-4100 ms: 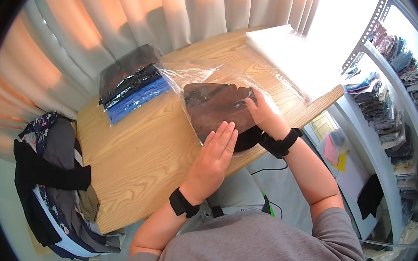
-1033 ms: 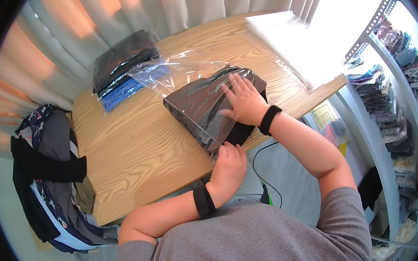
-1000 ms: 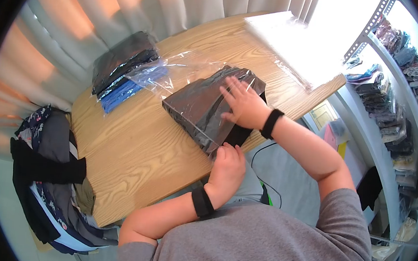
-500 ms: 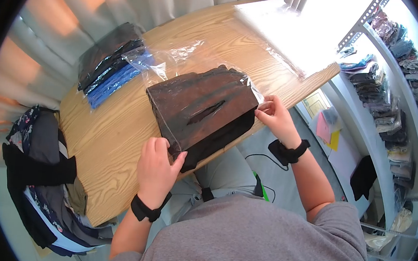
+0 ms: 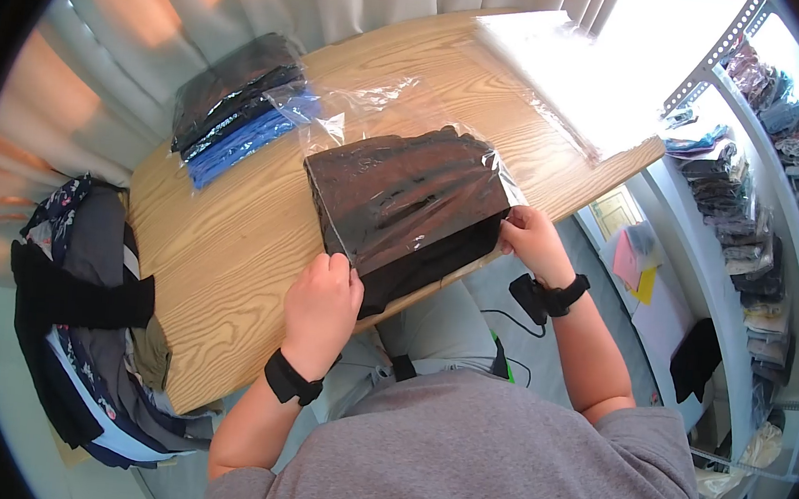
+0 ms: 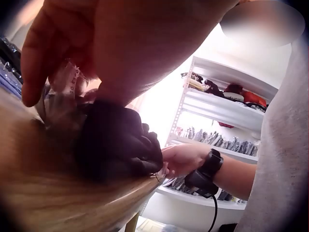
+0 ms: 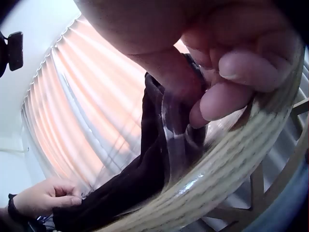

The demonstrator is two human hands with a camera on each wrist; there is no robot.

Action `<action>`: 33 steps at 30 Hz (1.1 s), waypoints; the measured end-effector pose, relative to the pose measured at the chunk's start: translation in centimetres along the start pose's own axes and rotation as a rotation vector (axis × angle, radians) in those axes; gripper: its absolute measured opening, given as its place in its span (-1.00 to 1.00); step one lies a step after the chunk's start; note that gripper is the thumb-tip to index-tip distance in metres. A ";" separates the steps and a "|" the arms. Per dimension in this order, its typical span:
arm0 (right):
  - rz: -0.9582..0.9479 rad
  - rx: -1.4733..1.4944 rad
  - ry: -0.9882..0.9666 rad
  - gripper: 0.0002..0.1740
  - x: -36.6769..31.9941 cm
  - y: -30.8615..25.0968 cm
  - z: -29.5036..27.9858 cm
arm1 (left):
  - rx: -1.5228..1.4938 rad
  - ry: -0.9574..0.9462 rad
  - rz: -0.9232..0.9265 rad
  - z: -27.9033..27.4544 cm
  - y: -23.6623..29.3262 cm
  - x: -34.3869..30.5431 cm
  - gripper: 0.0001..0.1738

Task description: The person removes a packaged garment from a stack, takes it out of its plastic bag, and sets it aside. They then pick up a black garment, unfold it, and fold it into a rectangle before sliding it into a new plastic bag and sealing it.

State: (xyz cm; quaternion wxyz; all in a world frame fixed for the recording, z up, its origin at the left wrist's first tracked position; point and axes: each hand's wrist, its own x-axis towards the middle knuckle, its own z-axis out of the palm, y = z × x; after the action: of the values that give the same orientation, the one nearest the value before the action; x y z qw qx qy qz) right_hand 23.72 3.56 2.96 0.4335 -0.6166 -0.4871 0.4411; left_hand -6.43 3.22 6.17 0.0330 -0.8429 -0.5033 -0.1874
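A folded black garment (image 5: pixel 431 267) lies on the table inside a clear plastic bag (image 5: pixel 404 193), its near edge sticking out of the bag's mouth. At the near left corner, my left hand (image 5: pixel 321 302) pinches the bag's edge; crumpled plastic (image 6: pixel 65 89) shows between its fingers in the left wrist view. My right hand (image 5: pixel 535 244) pinches the bag's edge at the near right corner. In the right wrist view, the thumb and fingers of the right hand (image 7: pixel 231 72) close on the plastic beside the dark cloth (image 7: pixel 154 159).
Bagged black and blue clothes (image 5: pixel 247 146) are stacked at the back left of the wooden table (image 5: pixel 214 300). Clear empty bags (image 5: pixel 557 83) lie at the far right. Loose clothes (image 5: pixel 89 317) hang off the left end. Shelves (image 5: pixel 752 242) of bagged garments stand at right.
The right hand has gone from lying flat on the bag to pinching its near right corner. The left hand has moved left to the other near corner. The bag has turned and lies smoother.
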 end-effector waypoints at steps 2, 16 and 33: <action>0.006 -0.001 0.016 -0.80 0.6 1.8 0.0 | -0.007 -0.028 -0.045 -0.3 -0.2 -0.4 -0.85; -0.192 -0.204 0.172 -0.63 0.9 -3.7 1.4 | -0.143 -0.082 -0.083 -2.8 -2.9 1.9 -0.76; -0.518 0.017 -0.087 -0.60 4.3 -29.6 -6.5 | -1.014 -0.033 -0.266 -27.2 -9.0 14.1 -0.65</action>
State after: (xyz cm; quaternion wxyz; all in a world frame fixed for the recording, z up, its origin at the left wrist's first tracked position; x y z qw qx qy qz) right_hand 24.15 11.56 32.56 0.5159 -0.4482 -0.6430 0.3457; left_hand -15.86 12.83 35.11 -0.4112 -0.6847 -0.4526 -0.3965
